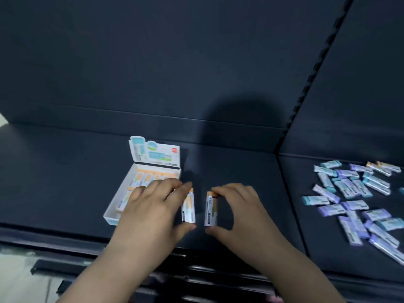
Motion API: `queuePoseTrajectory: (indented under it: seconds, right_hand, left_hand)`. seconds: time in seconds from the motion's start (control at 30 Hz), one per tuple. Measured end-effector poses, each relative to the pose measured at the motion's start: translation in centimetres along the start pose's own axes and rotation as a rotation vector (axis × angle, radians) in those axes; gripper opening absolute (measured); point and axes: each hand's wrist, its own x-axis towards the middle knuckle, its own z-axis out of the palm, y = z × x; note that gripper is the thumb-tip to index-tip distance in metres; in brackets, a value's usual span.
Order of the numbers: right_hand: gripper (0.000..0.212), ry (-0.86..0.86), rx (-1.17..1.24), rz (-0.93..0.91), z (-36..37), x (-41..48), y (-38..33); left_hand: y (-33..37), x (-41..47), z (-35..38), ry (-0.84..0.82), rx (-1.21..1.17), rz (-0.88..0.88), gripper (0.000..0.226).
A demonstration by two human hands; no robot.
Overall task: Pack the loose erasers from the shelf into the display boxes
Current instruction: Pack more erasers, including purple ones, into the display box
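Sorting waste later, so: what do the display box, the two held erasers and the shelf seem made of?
Display box: likely thin printed cardboard; matte white walls, folded upright flap.
Eraser in the left hand and eraser in the right hand: printed sleeves, probably paper, with an orange end showing.
Shelf: dark, matte, possibly painted metal.

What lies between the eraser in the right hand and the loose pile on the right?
Only bare dark shelf, crossed by the panel seam, separates that orange eraser from the loose pile, per the head view.
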Motion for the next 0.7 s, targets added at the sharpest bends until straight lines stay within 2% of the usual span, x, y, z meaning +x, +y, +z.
queuePoseTrajectory:
  seconds: [0.13,0.27,0.53,0.7]
  right_hand:
    - [0.066,0.037,-0.011,0.053,3.1,2.6,-3.0]
    - [0.066,0.104,-0.025,0.147,5.3,4.2,-4.8]
    - [0.066,0.064,-0.143,0.237,7.0,5.7,-7.1]
    - [0.064,-0.025,-0.298,0.219,7.9,6.8,-7.8]
  left_hand:
    - [-6.5,0.3,-0.4,-0.01,-0.007,-0.025,0.077]
    - [-10.4,1.1,0.1,-0.077,0.009,0.056,0.08]
    - [-12.2,2.7,1.4,-0.184,-0.062,0.262,0.081]
    - [-12.3,2.8,2.2,-0.272,-0.095,0.279,0.078]
